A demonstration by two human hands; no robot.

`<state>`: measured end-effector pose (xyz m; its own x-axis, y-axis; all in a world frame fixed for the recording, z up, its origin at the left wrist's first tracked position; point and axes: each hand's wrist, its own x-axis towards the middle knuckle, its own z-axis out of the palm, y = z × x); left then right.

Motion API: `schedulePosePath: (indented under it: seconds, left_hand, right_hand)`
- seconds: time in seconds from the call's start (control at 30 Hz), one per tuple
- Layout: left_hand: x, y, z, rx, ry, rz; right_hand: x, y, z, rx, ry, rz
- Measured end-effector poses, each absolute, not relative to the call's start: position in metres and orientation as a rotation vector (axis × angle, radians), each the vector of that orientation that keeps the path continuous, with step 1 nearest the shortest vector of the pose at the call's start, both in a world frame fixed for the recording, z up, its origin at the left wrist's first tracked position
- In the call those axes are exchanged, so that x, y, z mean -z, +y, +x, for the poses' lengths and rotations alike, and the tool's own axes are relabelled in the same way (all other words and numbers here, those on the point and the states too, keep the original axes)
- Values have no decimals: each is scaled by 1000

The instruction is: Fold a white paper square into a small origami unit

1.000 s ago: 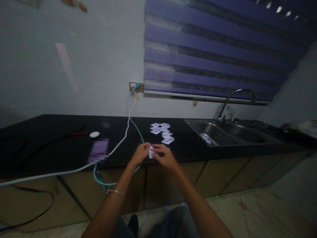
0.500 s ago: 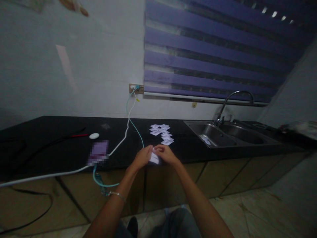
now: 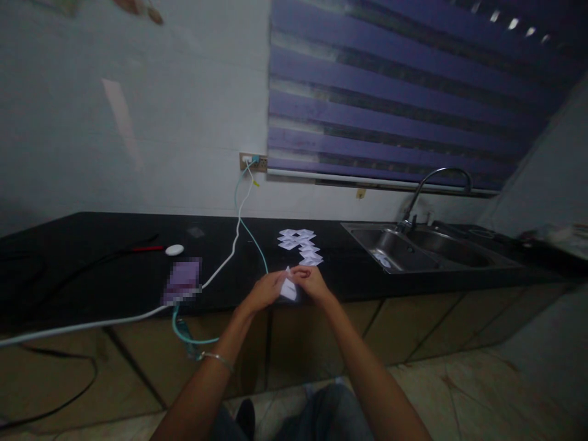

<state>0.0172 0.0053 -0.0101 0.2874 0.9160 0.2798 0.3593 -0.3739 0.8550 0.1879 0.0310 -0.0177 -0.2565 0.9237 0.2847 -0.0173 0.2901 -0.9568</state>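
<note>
A white piece of paper point(image 3: 288, 289) with a pointed top is held between my two hands at the front edge of the black countertop point(image 3: 215, 236). My left hand point(image 3: 266, 290) grips its left side with the fingers closed. On the other side, the fingers of my right hand point(image 3: 311, 282) pinch the paper near its upper tip. Just beyond my hands lie several folded white paper pieces point(image 3: 289, 239), arranged in a bent row.
A double steel sink point(image 3: 381, 245) with a curved faucet point(image 3: 438, 171) is on the right. To the left are a blurred-out purple object point(image 3: 182, 280), a white oval item point(image 3: 174, 250) and a white cable point(image 3: 229, 257). A teal cable point(image 3: 255, 242) runs from the wall outlet point(image 3: 252, 162).
My right hand's fingers have shifted slightly up and right along the paper. The paper's pointed tip now shows between my hands.
</note>
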Motion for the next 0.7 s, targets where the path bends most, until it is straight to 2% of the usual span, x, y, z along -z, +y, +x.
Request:
schedulePosePath:
  seconds: [0.3, 0.7]
  left_hand:
    - [1, 0, 12, -966, 983, 1798]
    - [-4, -6, 9, -958, 893, 1795]
  right_hand:
    - [8, 23, 189, -1154, -1703, -836]
    - [15, 28, 189, -1105, -1494, -875]
